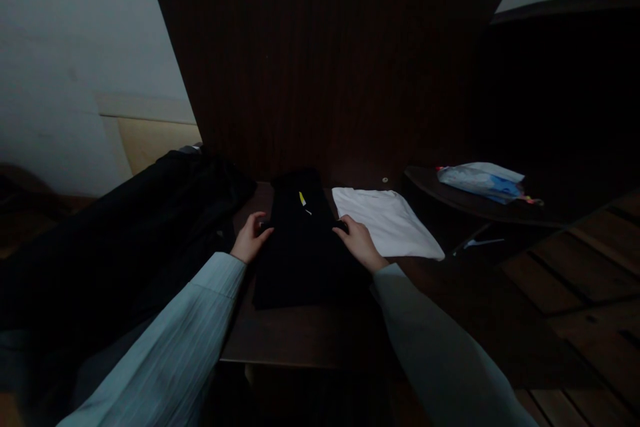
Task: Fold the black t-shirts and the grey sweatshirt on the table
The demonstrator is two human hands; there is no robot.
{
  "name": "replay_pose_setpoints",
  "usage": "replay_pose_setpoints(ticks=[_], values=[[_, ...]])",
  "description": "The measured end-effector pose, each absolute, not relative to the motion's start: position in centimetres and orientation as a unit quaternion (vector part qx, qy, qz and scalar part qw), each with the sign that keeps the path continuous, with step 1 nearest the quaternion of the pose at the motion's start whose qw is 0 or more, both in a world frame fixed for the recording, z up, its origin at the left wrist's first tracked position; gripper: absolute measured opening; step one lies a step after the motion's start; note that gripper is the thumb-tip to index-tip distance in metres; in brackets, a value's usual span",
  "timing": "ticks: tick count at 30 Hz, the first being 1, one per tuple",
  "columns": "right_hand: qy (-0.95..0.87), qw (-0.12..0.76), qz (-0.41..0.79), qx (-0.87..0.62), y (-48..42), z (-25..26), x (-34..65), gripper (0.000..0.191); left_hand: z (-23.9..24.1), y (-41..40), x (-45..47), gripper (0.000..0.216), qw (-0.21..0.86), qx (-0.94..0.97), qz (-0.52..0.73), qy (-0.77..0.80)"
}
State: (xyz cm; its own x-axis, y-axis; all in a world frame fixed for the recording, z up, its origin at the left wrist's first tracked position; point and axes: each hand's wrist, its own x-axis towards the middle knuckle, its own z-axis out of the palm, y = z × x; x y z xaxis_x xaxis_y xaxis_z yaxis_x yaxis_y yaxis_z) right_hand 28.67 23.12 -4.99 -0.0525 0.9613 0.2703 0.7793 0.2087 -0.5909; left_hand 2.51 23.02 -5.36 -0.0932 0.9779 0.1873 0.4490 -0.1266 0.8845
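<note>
A folded black garment (305,260) lies flat on a dark wooden surface, with a small yellow and white mark (303,198) near its far end. At its left edge, my left hand (251,238) grips the cloth between thumb and fingers. My right hand (359,242) pinches the opposite edge at about the same height. Just right of that hand lies a folded white cloth item (387,221). The dim light hides the folds of the black cloth, so I cannot tell what kind of garment it is.
Dark clothing (150,227) is heaped on the left. A tall dark wooden panel (320,67) rises behind the wooden surface (300,340). To the right, a plastic packet (483,180) rests on a curved shelf (435,195), with wooden flooring (595,267) beyond.
</note>
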Motion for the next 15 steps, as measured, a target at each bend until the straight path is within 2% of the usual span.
replay_pose_setpoints(ticks=[3, 5, 11, 15], values=[[-0.705, 0.325, 0.147, -0.613, 23.03, -5.03, 28.92, 0.015, -5.03, 22.58, 2.63, 0.032, 0.211, 0.616, 0.455, 0.607], [-0.698, 0.336, 0.139, -0.617, 23.04, -5.10, 28.98, 0.015, -4.89, 22.48, 2.66, 0.033, 0.192, 0.617, 0.448, 0.617], [-0.692, 0.350, 0.104, -0.623, 22.75, -5.47, 28.65, 0.017, -4.75, 22.54, 2.69, 0.038, 0.234, 0.638, 0.402, 0.614], [-0.681, 0.374, 0.112, -0.620, 22.51, -5.46, 28.34, 0.017, -4.82, 22.63, 2.73, 0.037, 0.225, 0.626, 0.422, 0.615]])
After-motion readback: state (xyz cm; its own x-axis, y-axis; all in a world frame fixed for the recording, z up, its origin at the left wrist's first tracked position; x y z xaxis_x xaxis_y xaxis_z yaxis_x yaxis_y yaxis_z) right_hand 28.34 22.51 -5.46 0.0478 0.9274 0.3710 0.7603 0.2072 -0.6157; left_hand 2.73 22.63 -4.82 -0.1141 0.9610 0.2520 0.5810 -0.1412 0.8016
